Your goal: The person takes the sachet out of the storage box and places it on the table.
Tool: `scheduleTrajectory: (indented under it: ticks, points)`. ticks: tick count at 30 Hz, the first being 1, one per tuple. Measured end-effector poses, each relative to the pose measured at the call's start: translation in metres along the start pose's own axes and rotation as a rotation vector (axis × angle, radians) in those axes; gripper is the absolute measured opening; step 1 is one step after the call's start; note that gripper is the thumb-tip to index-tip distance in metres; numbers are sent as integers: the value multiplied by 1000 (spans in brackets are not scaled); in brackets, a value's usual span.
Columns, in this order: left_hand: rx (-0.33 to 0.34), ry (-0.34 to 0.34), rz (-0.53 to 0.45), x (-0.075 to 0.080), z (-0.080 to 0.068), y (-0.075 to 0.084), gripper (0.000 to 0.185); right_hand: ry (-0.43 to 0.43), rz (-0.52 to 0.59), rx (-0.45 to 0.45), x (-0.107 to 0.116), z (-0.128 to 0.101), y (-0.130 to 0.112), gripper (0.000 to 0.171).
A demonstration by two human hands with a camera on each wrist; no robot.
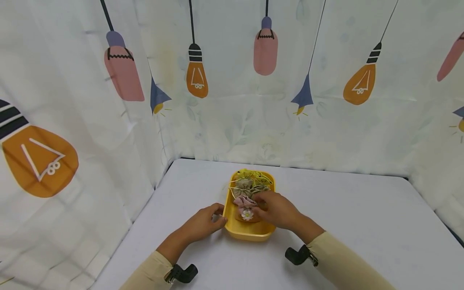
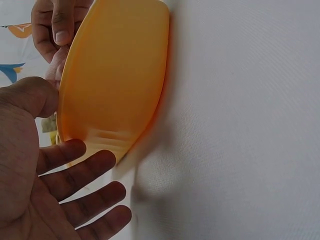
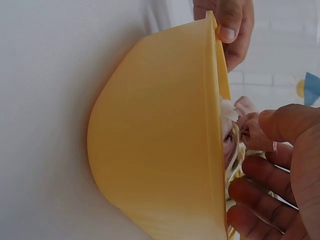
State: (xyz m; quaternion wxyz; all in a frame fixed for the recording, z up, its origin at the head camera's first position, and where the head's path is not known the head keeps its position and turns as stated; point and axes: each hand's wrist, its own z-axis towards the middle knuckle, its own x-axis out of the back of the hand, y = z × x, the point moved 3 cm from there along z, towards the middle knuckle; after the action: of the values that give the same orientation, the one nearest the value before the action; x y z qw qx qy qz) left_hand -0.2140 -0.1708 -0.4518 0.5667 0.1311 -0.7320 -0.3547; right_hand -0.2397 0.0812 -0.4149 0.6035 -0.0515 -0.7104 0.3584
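A yellow tray (image 1: 250, 237) stands on the white table, holding small drawstring pouches. Nearest its front is a pink pouch (image 1: 243, 201) with a white flower on it. My right hand (image 1: 277, 209) reaches over the tray's right rim and pinches the gathered top of this pouch between thumb and index finger; in the right wrist view the other fingers (image 3: 260, 197) hang loosely by the rim. My left hand (image 1: 204, 223) is at the tray's left side, thumb touching the rim, fingers (image 2: 82, 172) spread and fairly straight along the outer wall.
Behind the pink pouch lie a grey-beige pouch (image 1: 243, 187) and a yellow pouch (image 1: 253, 175) with loose strings. The white table (image 1: 344, 209) extends around the tray. A curtain (image 1: 232, 121) printed with lamps hangs behind and to the left.
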Motion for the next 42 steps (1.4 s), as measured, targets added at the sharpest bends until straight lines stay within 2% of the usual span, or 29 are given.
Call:
scheduleTrajectory:
  ticks: [10, 17, 24, 31, 42]
  points:
    - [2, -1, -17, -1, -1, 2, 42, 13, -44, 26, -3, 3, -5, 29]
    - [2, 2, -19, -1, 0, 3, 42, 24, -41, 47, -5, 4, -5, 14]
    - [2, 7, 1, -2, 1, 3, 43, 87, 12, 55, 0, 0, -4, 9]
    - [9, 0, -1, 0, 0, 4, 43, 97, 77, 17, 6, -5, -1, 6]
    - [12, 3, -2, 1, -1, 3, 41, 151, 70, 45, 21, -11, -7, 5]
